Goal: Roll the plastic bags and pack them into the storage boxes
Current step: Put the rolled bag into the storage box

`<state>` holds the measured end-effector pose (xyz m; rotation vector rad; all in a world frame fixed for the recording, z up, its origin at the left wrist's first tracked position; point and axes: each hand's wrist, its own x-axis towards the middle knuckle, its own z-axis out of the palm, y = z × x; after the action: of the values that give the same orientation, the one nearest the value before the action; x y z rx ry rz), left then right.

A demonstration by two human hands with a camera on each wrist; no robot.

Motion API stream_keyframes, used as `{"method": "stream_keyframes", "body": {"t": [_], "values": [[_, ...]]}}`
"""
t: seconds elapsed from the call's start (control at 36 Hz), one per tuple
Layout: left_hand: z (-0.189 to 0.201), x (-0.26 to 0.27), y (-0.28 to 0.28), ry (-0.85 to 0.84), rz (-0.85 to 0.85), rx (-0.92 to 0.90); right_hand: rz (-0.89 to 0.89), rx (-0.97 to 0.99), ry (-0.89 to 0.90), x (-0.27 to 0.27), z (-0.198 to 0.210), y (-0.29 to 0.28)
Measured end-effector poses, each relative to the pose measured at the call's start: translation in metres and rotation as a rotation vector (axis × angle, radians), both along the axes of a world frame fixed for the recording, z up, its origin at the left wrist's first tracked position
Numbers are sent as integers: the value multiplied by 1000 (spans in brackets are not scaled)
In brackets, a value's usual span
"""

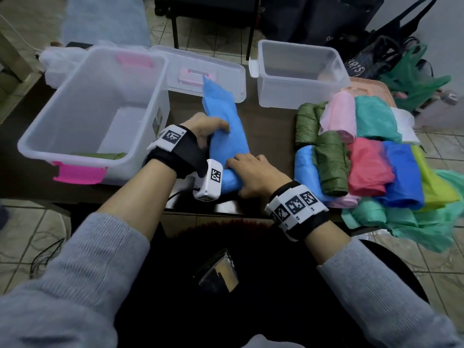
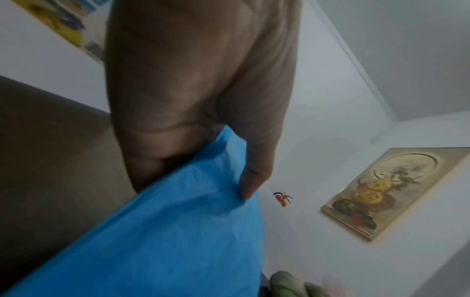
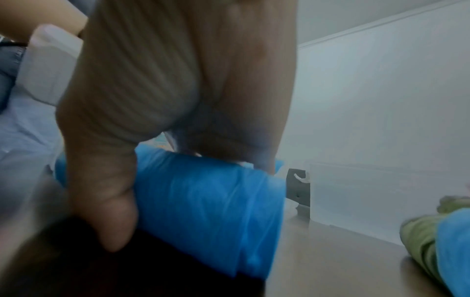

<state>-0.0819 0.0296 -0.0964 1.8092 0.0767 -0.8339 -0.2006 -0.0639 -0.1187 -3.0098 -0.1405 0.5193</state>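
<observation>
Now both hands (image 1: 232, 151) on blue bag (image 1: 226, 116)

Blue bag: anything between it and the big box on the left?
Nothing visible. Both hands hold the blue bag on the table, right beside the big box. The box is open, with only a green roll inside.

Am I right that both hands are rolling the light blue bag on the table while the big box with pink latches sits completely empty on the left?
Not quite: the big box isn't empty. The head view shows an olive green roll inside near its front wall. The rest stands: the left hand and right hand both work the light blue bag.
</observation>
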Motion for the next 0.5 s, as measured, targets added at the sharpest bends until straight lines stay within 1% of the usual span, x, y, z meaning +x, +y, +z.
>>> {"method": "stream_keyframes", "body": {"t": [0.14, 0.22, 0.28, 0.33, 0.36, 0.39, 0.42, 0.47, 0.5], "values": [[16, -1, -7, -54, 89, -117, 11, 46, 40, -2, 4, -1], [27, 5, -12, -81, 133, -239, 13, 83, 80, -4, 4, -1], [36, 10, -15, -136, 151, -281, 13, 88, 92, -5, 3, -1], [43, 15, -18, -216, 157, -282, 7, 98, 89, -6, 3, -2], [45, 18, -18, -278, 164, -231, 3, 103, 87, -7, 3, -2], [47, 22, -19, -373, 167, -143, 1, 105, 82, -7, 3, -2], [50, 24, -19, -499, 164, -12, -2, 106, 77, -7, 3, -2], [57, 23, -19, -806, 123, 275, -9, 110, 65, -7, 2, -2], [59, 21, -20, -928, 78, 353, -13, 112, 59, -7, 2, -2]]}}
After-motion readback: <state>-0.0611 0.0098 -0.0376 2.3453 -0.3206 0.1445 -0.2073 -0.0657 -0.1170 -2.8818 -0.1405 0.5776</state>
